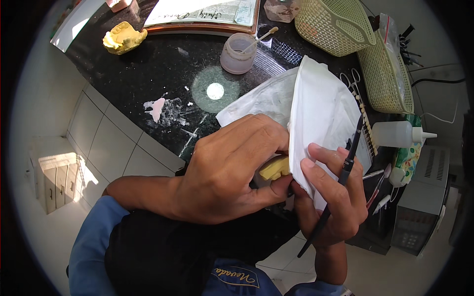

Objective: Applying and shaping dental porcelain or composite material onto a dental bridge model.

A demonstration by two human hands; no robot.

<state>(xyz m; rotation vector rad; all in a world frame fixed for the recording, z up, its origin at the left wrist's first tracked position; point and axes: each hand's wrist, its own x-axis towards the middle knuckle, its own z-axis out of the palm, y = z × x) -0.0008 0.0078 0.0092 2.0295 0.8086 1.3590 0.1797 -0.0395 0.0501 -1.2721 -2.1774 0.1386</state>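
Note:
My left hand is closed around a yellow plaster piece, which looks like a dental cast; its fingers hide most of it. A white cloth stands up in folds right beside the piece, touching it. My right hand pinches the cloth's near edge between thumb and fingers. A thin black-handled tool also lies slantwise across the right fingers, its upper end pointing away from me. What the tool's tip is like cannot be made out. Both hands meet above the near edge of the black worktop.
At the far left sits another yellow dental cast. Beyond my hands are a small jar with a stick in it and a pink smear. Two woven baskets, scissors and a squeeze bottle stand or lie to the right.

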